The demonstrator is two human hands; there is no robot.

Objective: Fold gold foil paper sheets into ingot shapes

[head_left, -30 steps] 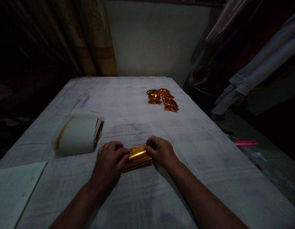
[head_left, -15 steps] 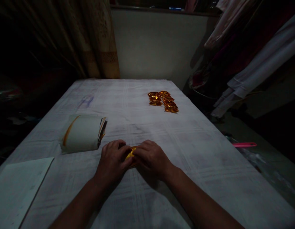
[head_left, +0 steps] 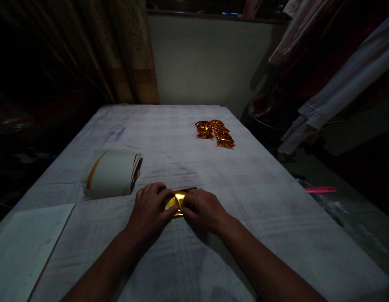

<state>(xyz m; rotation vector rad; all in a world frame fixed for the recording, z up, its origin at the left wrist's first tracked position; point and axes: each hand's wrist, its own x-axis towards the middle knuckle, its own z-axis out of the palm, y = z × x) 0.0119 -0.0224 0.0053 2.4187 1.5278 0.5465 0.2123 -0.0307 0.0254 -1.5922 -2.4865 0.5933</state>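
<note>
A piece of shiny gold foil paper (head_left: 177, 201), partly folded, lies low over the cloth between my hands. My left hand (head_left: 151, 206) grips its left side, fingers curled over the far edge and thumb on the near part. On the right side, my right hand (head_left: 204, 209) pinches the foil with bent fingers and thumb. The fingers cover both ends of the piece. Farther back on the right sit several folded gold foil pieces (head_left: 225, 139), grouped in two rows. A curved, folded stack of pale paper (head_left: 114, 174) with an orange streak rests left of my left hand.
A pale plaid cloth covers the table (head_left: 169, 147). A flat white sheet (head_left: 33, 247) lies at the near left. A curtain (head_left: 131, 54) hangs at the back left. Clothes (head_left: 335, 92) hang beyond the right edge, with a pink-handled thing (head_left: 322, 190) below.
More of the gold foil shows between my hands, as the right hand has shifted slightly right and its fingers have moved on the foil. The left hand stays nearly in place.
</note>
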